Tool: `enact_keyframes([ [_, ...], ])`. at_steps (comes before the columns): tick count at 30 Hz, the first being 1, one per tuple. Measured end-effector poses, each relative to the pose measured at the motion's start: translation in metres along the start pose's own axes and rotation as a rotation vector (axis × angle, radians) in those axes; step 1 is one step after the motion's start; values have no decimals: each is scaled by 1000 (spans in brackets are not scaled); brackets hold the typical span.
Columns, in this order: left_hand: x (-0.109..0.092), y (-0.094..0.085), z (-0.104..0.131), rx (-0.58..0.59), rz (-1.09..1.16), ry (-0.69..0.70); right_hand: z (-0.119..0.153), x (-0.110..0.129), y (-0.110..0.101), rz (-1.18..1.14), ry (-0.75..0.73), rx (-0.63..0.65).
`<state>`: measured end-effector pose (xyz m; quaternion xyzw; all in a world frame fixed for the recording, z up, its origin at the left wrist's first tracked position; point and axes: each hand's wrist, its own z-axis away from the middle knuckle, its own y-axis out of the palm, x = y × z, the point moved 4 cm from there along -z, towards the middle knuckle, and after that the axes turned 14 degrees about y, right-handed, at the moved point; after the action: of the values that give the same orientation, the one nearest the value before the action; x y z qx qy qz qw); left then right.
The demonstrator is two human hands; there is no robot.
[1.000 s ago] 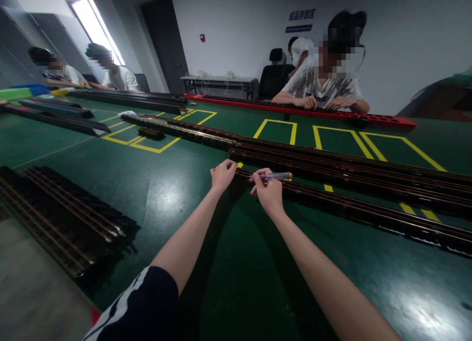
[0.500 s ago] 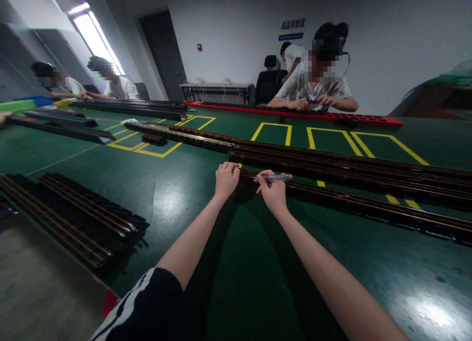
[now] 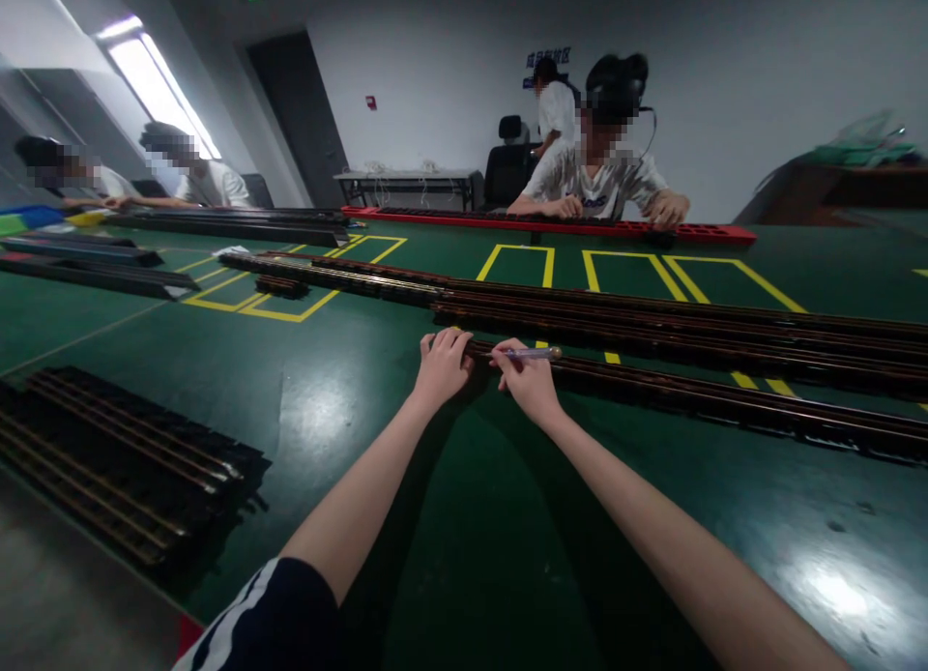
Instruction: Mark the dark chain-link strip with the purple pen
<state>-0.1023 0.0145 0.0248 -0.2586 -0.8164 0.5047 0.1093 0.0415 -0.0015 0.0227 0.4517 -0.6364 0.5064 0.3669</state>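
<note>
My right hand [image 3: 528, 381] is closed around a thin screwdriver-like tool [image 3: 533, 353], held almost level with its tip pointing left. The tip lies close to the left end of a long dark strip [image 3: 688, 397] that runs off to the right. On that same end rests my left hand [image 3: 441, 366], its fingers curled over the strip. Just behind both hands lies a bundle of similar long dark strips [image 3: 580, 315] with copper-coloured lines. The spot between my hands is too dark and small to make out.
Dark slotted strips [image 3: 123, 458] lie at the left edge of the green table [image 3: 348, 555]. A red rail [image 3: 449, 219] runs along the far side, where a person in a headset [image 3: 598, 168] sits. More people sit at the far left. Yellow tape outlines [image 3: 514, 248] mark the table.
The view has shifted slightly to the right. My left fingers now curl lower over the strip's end, and the tool's tip is nearer them. The person opposite has moved their hands apart.
</note>
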Motion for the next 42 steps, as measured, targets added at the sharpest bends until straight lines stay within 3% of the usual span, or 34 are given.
enact_keyframes([
  [12,5,6,0,16,-6,18,4,3,-6,-49,73,31],
  [26,3,4,0,28,-16,-2,3,-2,-5,-101,59,-1],
  [42,4,5,1,7,1,4,7,1,-12,-59,75,-98],
])
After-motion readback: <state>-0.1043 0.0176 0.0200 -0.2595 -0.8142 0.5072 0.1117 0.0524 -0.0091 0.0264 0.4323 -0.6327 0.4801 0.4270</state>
